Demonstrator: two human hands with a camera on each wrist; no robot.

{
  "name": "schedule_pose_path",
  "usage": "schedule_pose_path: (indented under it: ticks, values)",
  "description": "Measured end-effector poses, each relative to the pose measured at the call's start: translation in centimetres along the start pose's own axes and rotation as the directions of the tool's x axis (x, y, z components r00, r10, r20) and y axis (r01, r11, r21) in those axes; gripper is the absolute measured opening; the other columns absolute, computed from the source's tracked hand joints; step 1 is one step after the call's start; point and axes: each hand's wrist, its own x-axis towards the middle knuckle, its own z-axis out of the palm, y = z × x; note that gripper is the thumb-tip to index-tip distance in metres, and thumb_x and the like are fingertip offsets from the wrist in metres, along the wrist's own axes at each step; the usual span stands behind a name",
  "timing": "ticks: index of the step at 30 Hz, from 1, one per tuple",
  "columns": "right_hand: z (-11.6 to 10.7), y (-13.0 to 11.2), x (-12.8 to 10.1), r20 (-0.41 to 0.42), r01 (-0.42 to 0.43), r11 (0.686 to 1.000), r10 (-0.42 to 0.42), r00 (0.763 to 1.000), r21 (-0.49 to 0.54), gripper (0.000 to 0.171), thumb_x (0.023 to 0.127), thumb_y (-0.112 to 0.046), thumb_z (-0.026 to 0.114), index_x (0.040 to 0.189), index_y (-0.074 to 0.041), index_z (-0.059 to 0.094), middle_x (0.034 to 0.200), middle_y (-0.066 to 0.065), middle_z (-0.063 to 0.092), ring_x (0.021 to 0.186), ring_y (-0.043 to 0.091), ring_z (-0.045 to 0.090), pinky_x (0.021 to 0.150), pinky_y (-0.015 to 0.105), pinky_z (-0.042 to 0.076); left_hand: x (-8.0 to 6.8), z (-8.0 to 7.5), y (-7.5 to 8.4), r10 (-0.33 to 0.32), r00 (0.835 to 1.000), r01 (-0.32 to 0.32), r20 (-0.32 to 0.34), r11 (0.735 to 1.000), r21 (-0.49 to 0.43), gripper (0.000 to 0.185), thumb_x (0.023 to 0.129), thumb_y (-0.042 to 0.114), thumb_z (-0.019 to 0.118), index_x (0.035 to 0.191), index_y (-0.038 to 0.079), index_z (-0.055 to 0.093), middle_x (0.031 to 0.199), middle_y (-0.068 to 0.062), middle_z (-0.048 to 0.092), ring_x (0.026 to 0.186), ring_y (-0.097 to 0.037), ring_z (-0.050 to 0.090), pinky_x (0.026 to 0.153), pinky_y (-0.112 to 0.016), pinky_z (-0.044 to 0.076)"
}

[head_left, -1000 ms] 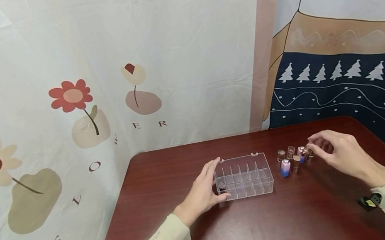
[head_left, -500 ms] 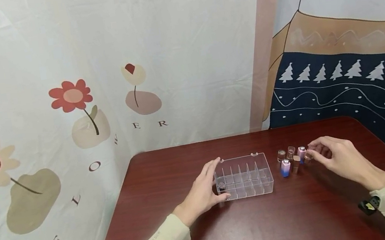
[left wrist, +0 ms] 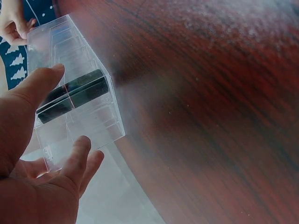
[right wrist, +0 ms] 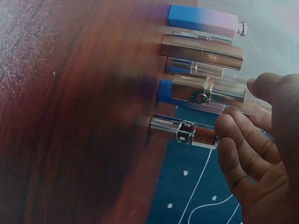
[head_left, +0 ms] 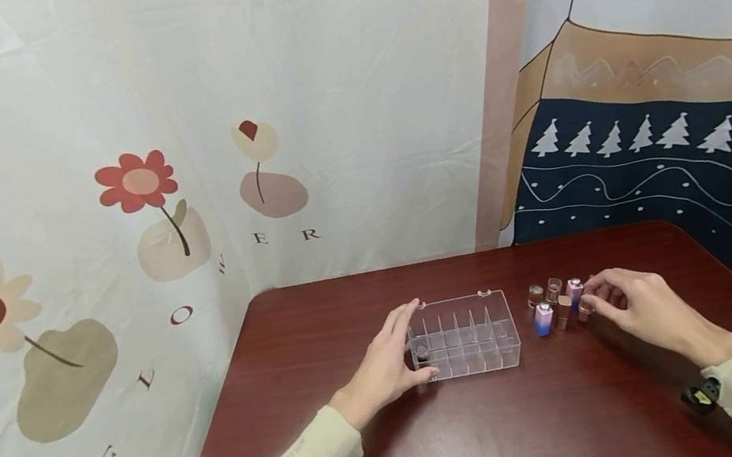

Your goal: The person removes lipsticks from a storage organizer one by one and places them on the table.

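Observation:
My left hand (head_left: 381, 366) grips the left end of a clear compartment box (head_left: 474, 365), thumb in front and fingers behind. A black lipstick tube (left wrist: 88, 93) stands in an end compartment. Off to the right, my right hand (head_left: 643, 300) pinches a gold lipstick with a clear cap (right wrist: 187, 87) between thumb and fingers. Beneath those fingers in the right wrist view is another clear-capped lipstick (right wrist: 163, 126). Close by stand a gold lipstick marked MISSHA (right wrist: 201, 51) and a blue-and-pink lipstick (head_left: 543, 320). A second blue-and-pink one (head_left: 575, 290) is partly hidden behind the pinched lipstick in that view.
Two more clear-topped lipsticks, one dark (head_left: 535, 296) and one paler (head_left: 554, 288), stand at the back of the group. The dark red table (head_left: 485, 433) ends at a pale printed cloth (head_left: 346, 104) and a navy tree-patterned cloth (head_left: 645, 176).
My right hand has come a little nearer to me with the pinched lipstick, uncovering more of the rear blue-and-pink lipstick. My left hand and the box have stayed in place.

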Motion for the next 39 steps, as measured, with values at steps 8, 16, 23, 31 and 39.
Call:
schedule_pose_path:
  ticks: [8, 16, 23, 31, 39]
  values:
    - [0.39, -0.08, 0.09, 0.018, 0.011, 1.0, -0.011, 1.0, 0.012, 0.025, 0.094, -0.014, 0.098, 0.114, -0.013, 0.083, 0.089, -0.012, 0.073, 0.077, -0.009, 0.057, 0.063, 0.02, 0.06, 0.04, -0.01, -0.06, 0.005, 1.0, -0.005, -0.003, 1.0, 0.012, 0.118, 0.088, 0.012, 0.105, 0.181, 0.005, 0.032, 0.178, -0.021, 0.045, 0.124, -0.036, 0.085, 0.108, -0.039, 0.073]
    - [0.74, -0.04, 0.04, 0.033, 0.02, 1.0, -0.02, 0.999, 0.018, 0.025, 0.095, -0.015, 0.098, 0.115, -0.013, 0.084, 0.089, -0.012, 0.072, 0.077, -0.009, 0.057, 0.063, 0.02, 0.06, 0.1, -0.06, -0.04, 0.016, 1.0, -0.016, -0.005, 1.0, 0.017, 0.119, 0.087, 0.013, 0.105, 0.18, 0.003, 0.032, 0.178, -0.021, 0.046, 0.119, -0.036, 0.086, 0.107, -0.039, 0.074]
    - [0.88, -0.16, -0.05, 0.054, 0.013, 1.0, -0.014, 0.998, 0.015, 0.024, 0.096, -0.017, 0.098, 0.114, -0.012, 0.083, 0.088, -0.012, 0.073, 0.077, -0.008, 0.058, 0.063, 0.022, 0.061, 0.01, -0.09, 0.05, 0.02, 1.0, -0.02, -0.004, 1.0, 0.014, 0.118, 0.088, 0.013, 0.105, 0.181, 0.004, 0.032, 0.179, -0.022, 0.045, 0.146, -0.044, 0.071, 0.11, -0.038, 0.073]
    - [0.88, -0.21, 0.1, 0.069, -0.011, 1.0, 0.01, 0.998, 0.012, 0.023, 0.097, -0.018, 0.097, 0.114, -0.012, 0.083, 0.089, -0.011, 0.075, 0.077, -0.007, 0.06, 0.065, 0.023, 0.063, -0.02, -0.09, 0.16, 0.0, 1.0, 0.0, 0.002, 1.0, 0.008, 0.118, 0.088, 0.013, 0.104, 0.181, 0.006, 0.032, 0.179, -0.02, 0.045, 0.135, -0.04, 0.079, 0.109, -0.038, 0.073]
    - [0.96, -0.22, 0.14, 0.075, -0.03, 1.0, 0.03, 0.997, 0.004, 0.024, 0.097, -0.021, 0.097, 0.115, -0.013, 0.084, 0.088, -0.011, 0.075, 0.076, -0.007, 0.06, 0.064, 0.021, 0.062, -0.04, 0.0, 0.03, 0.003, 1.0, -0.003, 0.0, 1.0, 0.021, 0.118, 0.089, 0.014, 0.104, 0.181, 0.006, 0.032, 0.179, -0.021, 0.045, 0.133, -0.04, 0.08, 0.11, -0.039, 0.072]
